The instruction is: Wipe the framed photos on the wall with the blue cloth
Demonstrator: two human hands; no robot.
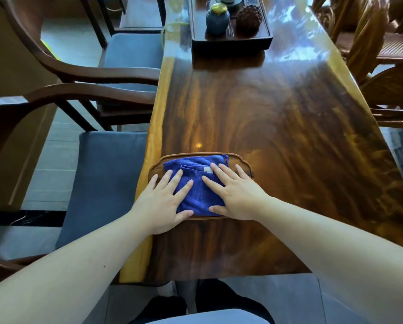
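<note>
Blue cloth [199,195] lies folded on a small wooden tray [242,163] near the front end of a long shiny wooden table [277,108]. A little white tag [207,170] shows on top of the cloth.

Far on the left stand 2 wooden chairs with grey-blue seats, 1 near [107,178] and 1 farther back [132,57], both pushed up beside the table.

Next comes the left hand [159,203]. It lies flat, palm down, with its fingers spread apart. The fingertips rest on the left part of the cloth and the thumb touches the cloth's front edge.

The right hand [234,195] also lies flat with fingers spread apart. It presses on the right part of the cloth, and its thumb sits at the front edge too. Neither hand is pinching the cloth.

At the far end of the table is a dark tray [231,39] holding a small blue jar with a yellow top [217,19] and a brown round pine-cone thing [248,18]. On the far right is a carved golden wooden chair [369,43].
</note>
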